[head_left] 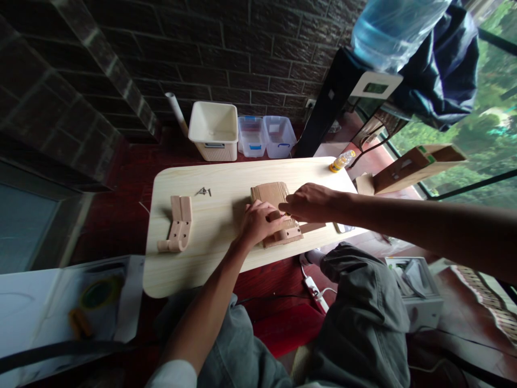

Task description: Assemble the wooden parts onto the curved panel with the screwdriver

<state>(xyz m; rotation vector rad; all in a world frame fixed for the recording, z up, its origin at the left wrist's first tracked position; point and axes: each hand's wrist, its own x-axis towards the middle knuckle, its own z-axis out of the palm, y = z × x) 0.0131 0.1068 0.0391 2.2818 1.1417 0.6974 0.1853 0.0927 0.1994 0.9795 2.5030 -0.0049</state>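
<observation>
Wooden piece [287, 234] laid on cardboard [269, 191] on the counter [226, 172]; gripped from its left by fingers of the left hand [257, 222]. Right hand [310, 201] nearby, rightward; fingers curled closed, contents hidden.

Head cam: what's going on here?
A person is working with both hands on a wooden piece that lies on a slab of cardboard on the pale table. The left hand rests on the piece; the right hand is curled closed beside it, and what it grips is hidden. Off to the left sit curved wooden parts with holes, and a small pile of what look like screws.
</observation>
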